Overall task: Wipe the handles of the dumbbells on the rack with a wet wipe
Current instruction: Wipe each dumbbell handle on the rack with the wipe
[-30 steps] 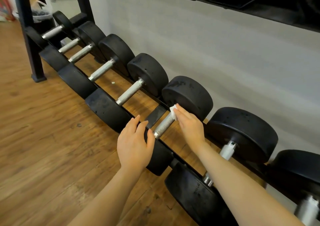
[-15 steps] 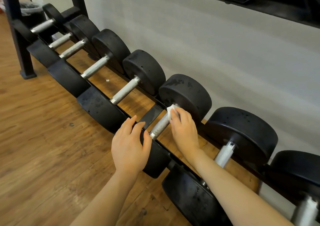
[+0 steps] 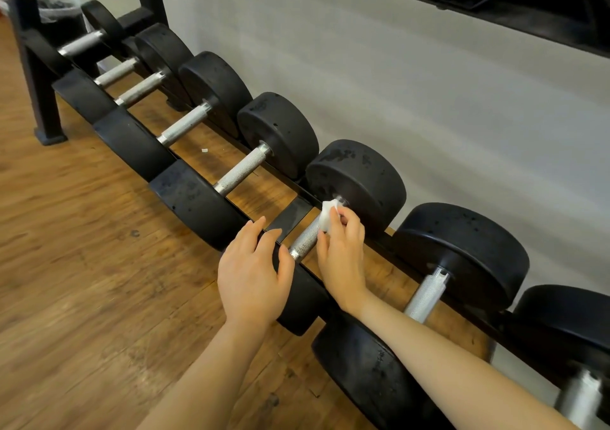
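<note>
The person's right hand (image 3: 341, 248) pinches a small folded white wet wipe (image 3: 330, 213) against the far end of a knurled steel handle (image 3: 305, 238), close to where that handle meets the dumbbell's rear black head (image 3: 358, 182). The fingers are curled over the top of the handle with the wipe bunched beneath their tips, though how far the wipe wraps under the bar is hard to make out from this angle. The left hand (image 3: 252, 271) lies flat on the same dumbbell's near head (image 3: 302, 301), fingers straight and slightly spread, the fingertips reaching over the front edge of the rack (image 3: 293, 216) just beside the handle's near end. The dumbbell sits across the black rack in a long row of others (each with black round heads and a silver grip), running from the far left corner down to the lower right. The next dumbbell to the right (image 3: 462, 254) is larger and its handle is bare; the next dumbbell to the left (image 3: 277, 132) is also uncovered. A tiny white scrap (image 3: 204, 150) lies on the wooden floor (image 3: 82, 264) under the rack. A pale grey wall (image 3: 429, 99) stands behind the rack.
</note>
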